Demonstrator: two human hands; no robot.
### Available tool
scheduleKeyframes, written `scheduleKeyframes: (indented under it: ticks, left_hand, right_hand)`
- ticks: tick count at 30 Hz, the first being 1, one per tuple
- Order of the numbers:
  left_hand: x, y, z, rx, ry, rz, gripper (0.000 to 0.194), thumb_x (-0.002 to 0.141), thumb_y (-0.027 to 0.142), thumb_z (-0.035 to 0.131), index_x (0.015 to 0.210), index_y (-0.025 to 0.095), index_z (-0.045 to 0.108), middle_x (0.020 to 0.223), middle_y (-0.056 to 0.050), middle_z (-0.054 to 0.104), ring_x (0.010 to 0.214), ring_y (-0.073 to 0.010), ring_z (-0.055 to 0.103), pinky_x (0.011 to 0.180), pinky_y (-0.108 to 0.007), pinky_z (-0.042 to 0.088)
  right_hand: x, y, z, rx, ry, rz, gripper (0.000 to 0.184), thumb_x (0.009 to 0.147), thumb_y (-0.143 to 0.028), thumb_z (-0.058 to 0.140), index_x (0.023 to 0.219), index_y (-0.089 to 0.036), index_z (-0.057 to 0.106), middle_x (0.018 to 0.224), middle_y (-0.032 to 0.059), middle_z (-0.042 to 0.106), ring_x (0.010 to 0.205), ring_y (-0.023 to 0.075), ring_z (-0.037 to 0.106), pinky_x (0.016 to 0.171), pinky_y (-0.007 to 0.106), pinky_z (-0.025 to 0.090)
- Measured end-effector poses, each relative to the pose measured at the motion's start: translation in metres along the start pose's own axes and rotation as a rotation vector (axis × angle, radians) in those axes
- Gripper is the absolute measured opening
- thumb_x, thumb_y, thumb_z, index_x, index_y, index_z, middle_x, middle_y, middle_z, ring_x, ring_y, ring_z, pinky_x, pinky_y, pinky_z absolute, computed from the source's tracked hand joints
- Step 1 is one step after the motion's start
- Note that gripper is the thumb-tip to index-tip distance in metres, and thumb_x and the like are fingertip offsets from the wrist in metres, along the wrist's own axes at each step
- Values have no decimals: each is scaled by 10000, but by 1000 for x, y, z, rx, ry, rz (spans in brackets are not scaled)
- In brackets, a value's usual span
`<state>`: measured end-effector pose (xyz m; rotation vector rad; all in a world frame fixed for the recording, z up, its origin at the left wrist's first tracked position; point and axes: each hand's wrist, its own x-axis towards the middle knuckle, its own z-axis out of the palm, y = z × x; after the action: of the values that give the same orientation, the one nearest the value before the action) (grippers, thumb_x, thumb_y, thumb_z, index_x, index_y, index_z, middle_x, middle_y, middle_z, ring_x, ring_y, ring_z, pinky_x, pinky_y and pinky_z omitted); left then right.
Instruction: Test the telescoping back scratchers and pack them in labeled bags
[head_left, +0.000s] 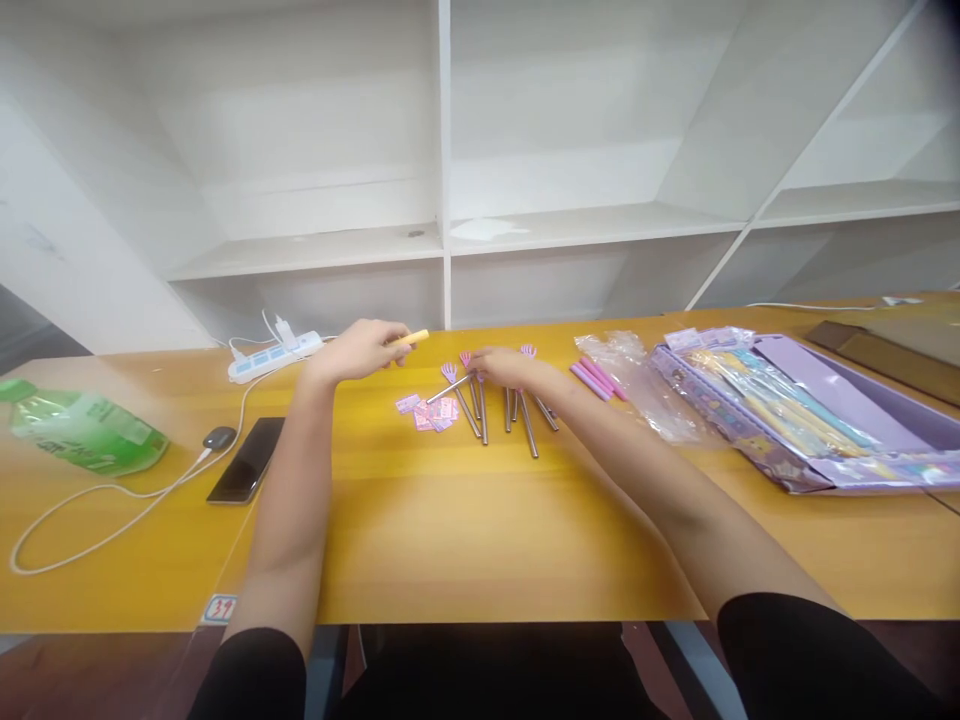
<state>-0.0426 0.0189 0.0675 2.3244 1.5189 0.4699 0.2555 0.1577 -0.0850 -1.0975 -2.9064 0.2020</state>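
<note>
My left hand [367, 348] is closed on a short yellow tube [410, 339], held above the desk. My right hand [496, 366] reaches over a group of back scratchers with thin metal rods and small hand-shaped heads. Its fingers are closed at the end of one slanting metal back scratcher [451, 387], which crosses over others. A purple scratcher head [449, 372] and a pink scratcher head [528, 351] show on either side of the hand. Left of the rods lie several small pink printed cards [436, 413]. Pink and purple tubes [598, 378] lie right of my right hand.
A purple box [795, 470] with several wrapped items stands at right, beside clear plastic bags [637, 375]. On the left are a green bottle [90, 430] lying down, a phone [247, 462], a white cable and a power strip [274, 358]. White shelves [445, 150] rise behind the desk.
</note>
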Motion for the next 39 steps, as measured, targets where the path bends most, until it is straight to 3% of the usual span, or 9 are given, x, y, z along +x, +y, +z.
scheduleKeyframes:
  ticks: [7, 10, 14, 19, 22, 25, 28, 33, 39]
  left_hand:
    - [3, -5, 3, 37, 11, 2, 261, 939, 398, 587, 982, 235, 786, 900, -39, 819, 721, -199, 656, 597, -284, 390]
    - [0, -3, 2, 43, 11, 2, 268, 946, 422, 596, 990, 242, 790, 898, -35, 818, 715, -198, 640, 599, -286, 385]
    - [-4, -1, -1, 29, 31, 23, 284, 975, 439, 597, 1030, 251, 802, 889, -39, 818, 694, -195, 634, 595, -281, 385]
    - [-15, 7, -6, 16, 136, 52, 310, 1036, 458, 584, 1137, 272, 811, 891, -41, 791, 727, -199, 651, 563, -270, 378]
    - [-26, 19, -10, 5, 248, 148, 373, 1080, 489, 550, 1257, 288, 810, 839, -35, 743, 707, -190, 621, 586, -268, 399]
    - [-39, 33, -13, -21, 361, 247, 425, 1121, 509, 516, 1398, 306, 766, 1013, -48, 791, 801, -190, 651, 717, -278, 482]
    - [-51, 48, -14, -28, 454, 312, 420, 1142, 501, 509, 1446, 335, 747, 1172, -57, 792, 890, -195, 663, 839, -298, 511]
    - [-65, 67, -11, 73, 620, 372, 356, 1135, 433, 556, 1419, 381, 766, 954, -38, 678, 805, -193, 585, 794, -324, 478]
    - [-68, 77, -6, 85, 690, 441, 333, 1121, 353, 604, 1407, 386, 772, 963, -32, 657, 743, -166, 549, 727, -321, 455]
  right_hand:
    - [1, -13, 10, -56, 66, -4, 335, 1074, -414, 710, 1316, -183, 711, 1400, 108, 690, 1249, 255, 685, 1087, 496, 590]
    - [-4, -17, 3, -60, 118, 2, 212, 1092, -263, 636, 1217, -145, 759, 1314, 144, 723, 1197, 247, 684, 1068, 414, 540]
    - [-22, -18, -30, -71, 248, 25, 308, 1085, -143, 510, 1171, -116, 804, 1176, 187, 759, 1129, 273, 678, 1038, 379, 458]
    - [-72, -19, -90, -61, 496, 94, 425, 1142, -320, 419, 1285, -141, 777, 1200, 189, 755, 1088, 304, 677, 937, 392, 468]
    - [-111, -29, -120, -18, 686, 84, 411, 1146, -412, 434, 1217, -213, 786, 1077, 120, 770, 985, 278, 695, 847, 378, 484]
    - [-146, -49, -140, 59, 818, 9, 362, 1139, -466, 485, 1123, -271, 791, 875, 56, 738, 776, 227, 662, 746, 366, 476]
    - [-169, -71, -148, 61, 848, -64, 339, 1137, -480, 515, 1090, -296, 796, 850, 43, 733, 729, 209, 639, 722, 369, 473]
    - [-186, -91, -152, 56, 885, -113, 310, 1126, -509, 557, 1061, -336, 806, 841, 35, 736, 716, 200, 630, 709, 380, 467]
    - [-189, -98, -153, 36, 870, -144, 327, 1125, -511, 565, 1056, -324, 825, 755, 26, 669, 672, 182, 591, 670, 370, 445]
